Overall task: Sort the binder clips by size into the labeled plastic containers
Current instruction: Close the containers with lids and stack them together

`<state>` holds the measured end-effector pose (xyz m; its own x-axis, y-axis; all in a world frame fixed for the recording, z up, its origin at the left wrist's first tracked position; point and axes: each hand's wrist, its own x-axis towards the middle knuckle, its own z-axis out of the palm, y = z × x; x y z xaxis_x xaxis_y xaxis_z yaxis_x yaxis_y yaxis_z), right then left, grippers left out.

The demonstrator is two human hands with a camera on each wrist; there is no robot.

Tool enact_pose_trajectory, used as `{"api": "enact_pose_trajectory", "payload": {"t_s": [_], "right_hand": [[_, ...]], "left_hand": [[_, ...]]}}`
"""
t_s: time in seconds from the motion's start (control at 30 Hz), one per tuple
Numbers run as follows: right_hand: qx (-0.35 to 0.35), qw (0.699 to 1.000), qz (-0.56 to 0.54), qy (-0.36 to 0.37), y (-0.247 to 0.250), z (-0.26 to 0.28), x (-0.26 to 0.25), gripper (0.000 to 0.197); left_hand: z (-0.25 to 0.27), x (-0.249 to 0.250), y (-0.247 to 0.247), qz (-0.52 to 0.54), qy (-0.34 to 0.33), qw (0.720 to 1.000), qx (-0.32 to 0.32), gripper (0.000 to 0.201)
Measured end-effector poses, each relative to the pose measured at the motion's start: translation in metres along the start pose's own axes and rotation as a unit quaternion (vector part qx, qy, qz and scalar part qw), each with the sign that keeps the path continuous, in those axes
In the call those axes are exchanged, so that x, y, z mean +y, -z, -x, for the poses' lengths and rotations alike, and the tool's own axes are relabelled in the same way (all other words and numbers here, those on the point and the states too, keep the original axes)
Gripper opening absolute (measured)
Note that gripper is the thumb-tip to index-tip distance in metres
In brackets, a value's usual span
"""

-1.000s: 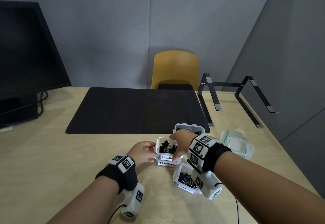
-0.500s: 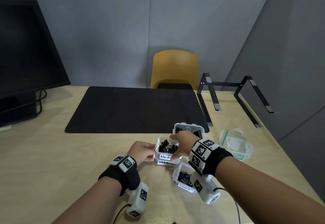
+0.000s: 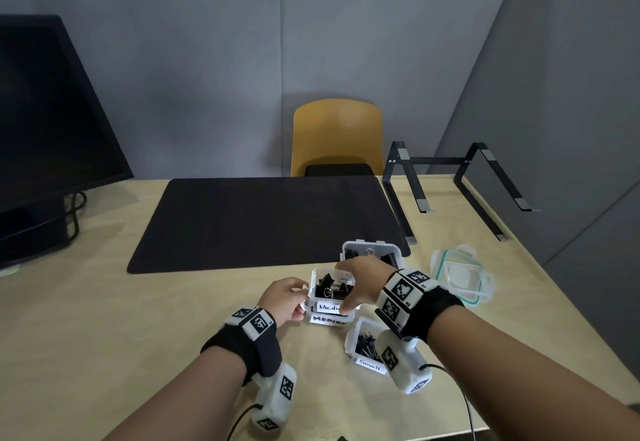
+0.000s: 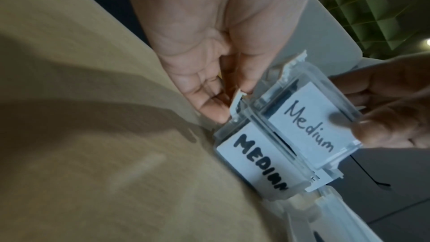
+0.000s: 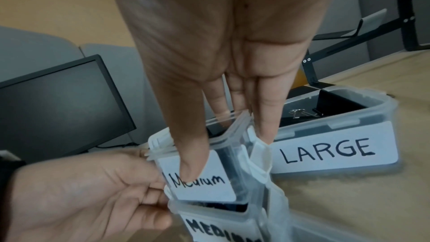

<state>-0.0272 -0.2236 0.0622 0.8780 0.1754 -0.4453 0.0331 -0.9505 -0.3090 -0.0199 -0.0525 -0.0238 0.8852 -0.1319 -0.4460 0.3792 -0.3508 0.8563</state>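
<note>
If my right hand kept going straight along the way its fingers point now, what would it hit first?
The right hand already grips the upper clear plastic container labelled Medium. Pushed further along its fingers, it would probably press that tub down onto the clear container labelled MEDIUM stacked beneath it, though depth is unclear.

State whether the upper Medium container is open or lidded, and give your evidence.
Open: the upper Medium container has no lid, and black binder clips show inside from above.

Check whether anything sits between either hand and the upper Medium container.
Nothing visible does. The left hand grips the upper Medium container at its side latch, and the right hand holds it from above, thumb on the label. It sits stacked on a second Medium container.
</note>
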Motion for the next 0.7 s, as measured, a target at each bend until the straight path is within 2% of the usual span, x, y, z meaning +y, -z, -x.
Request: {"api": "enact_pose_trajectory", "payload": {"t_s": [0.1,0.37,0.47,0.57,0.7], "right_hand": [[0.024,0.999,-0.030,-0.007,-0.001,0.000,0.001,0.079],[0.071,0.992,-0.083,-0.055,0.000,0.002,-0.002,0.053],[0.078,0.988,-0.105,-0.079,-0.010,0.002,-0.001,0.055],[0.097,0.983,-0.115,-0.104,-0.018,0.001,-0.002,0.051],[0.110,0.978,-0.125,-0.127,-0.025,0.001,-0.002,0.051]], "left_hand": [[0.000,-0.004,0.010,-0.008,-0.004,1.000,0.005,0.018],[0.005,-0.015,0.036,-0.060,-0.030,0.998,-0.010,0.018],[0.004,-0.017,0.041,-0.106,-0.042,0.993,-0.024,0.017],[0.000,-0.018,0.043,-0.220,-0.119,0.968,-0.013,0.013],[0.000,-0.014,0.038,-0.255,-0.237,0.937,-0.025,0.019]]}}
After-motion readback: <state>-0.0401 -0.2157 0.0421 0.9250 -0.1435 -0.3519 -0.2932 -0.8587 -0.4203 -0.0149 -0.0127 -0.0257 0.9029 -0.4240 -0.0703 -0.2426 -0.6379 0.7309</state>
